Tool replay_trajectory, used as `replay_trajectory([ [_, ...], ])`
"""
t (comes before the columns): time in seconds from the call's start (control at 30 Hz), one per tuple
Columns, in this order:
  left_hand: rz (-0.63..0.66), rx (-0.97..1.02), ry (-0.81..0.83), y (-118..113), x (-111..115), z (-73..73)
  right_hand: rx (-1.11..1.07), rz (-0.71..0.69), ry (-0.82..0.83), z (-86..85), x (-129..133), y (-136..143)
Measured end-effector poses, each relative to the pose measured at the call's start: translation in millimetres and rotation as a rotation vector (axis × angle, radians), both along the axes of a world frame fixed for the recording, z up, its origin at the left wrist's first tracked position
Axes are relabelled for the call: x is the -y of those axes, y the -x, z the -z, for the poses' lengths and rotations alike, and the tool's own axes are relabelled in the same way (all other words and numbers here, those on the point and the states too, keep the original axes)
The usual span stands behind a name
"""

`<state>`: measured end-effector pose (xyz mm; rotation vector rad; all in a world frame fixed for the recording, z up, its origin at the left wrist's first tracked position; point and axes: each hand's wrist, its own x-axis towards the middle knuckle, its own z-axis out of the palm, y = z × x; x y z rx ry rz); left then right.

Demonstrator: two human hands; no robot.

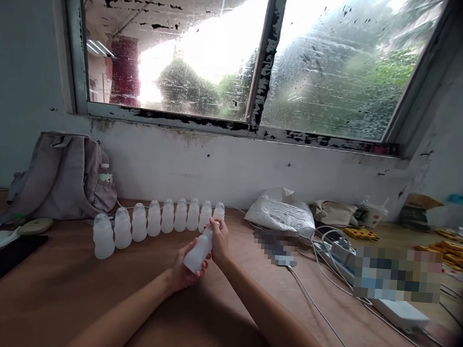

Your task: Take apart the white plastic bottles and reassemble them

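A frosted white baby bottle (198, 253) is held tilted above the table, its top leaning up and to the right. My left hand (185, 270) is wrapped around the bottle's lower body. At the upper end, the fingers of my right hand (220, 240) close on the bottle's top, which they mostly cover. Just behind my hands, a curved row of several similar bottles (140, 223) stands upright on the table, each with a clear domed cap. The bottle at the row's right end (219, 211) is partly hidden by my right hand.
A grey backpack (65, 176) leans on the wall at left, near a black flat item (3, 265). To the right are a plastic-wrapped package (280, 213), a white power strip (399, 314) with cables, and yellow items (444, 249). The wooden table (53, 293) meets the wall below a window.
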<state>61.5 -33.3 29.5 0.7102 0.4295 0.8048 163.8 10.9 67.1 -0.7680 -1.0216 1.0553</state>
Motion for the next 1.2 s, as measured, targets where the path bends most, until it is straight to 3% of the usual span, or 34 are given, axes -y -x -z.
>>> replay_trajectory([
  [0.1, 0.008, -0.027, -0.075, 0.4, 0.5, -2.8, 0.006, 0.015, -0.109, -2.8, 3.7, -0.1],
  [0.2, -0.117, -0.176, -0.221, -1.2, 2.3, -5.3, 0.007, 0.038, -0.115, -2.8, 4.1, 1.3],
  [0.37, -0.42, -0.769, -0.73, 8.6, 5.5, -8.9, 0.105, 0.221, -0.127, 2.9, -15.5, -12.4],
  [0.47, -0.606, -1.036, -1.055, 21.0, 6.3, -6.3, 0.168, 0.386, -0.043, 11.1, -37.2, -39.7],
  [0.53, -0.737, -1.177, -1.182, 26.3, 4.1, -2.3, 0.359, 0.458, 0.024, 19.6, -49.6, -61.5],
  [0.67, -0.902, -1.117, -1.164, 28.4, -6.8, 6.8, 0.521, 0.392, 0.014, 40.6, -60.3, -93.0],
  [0.93, -0.98, -1.043, -0.994, 32.5, -20.9, 14.1, 0.815, 0.228, -0.099, 63.9, -64.1, -104.7],
  [1.2, -0.994, -1.027, -1.003, 32.9, -19.9, 13.7, 0.929, 0.342, -0.138, 65.3, -69.5, -107.0],
])
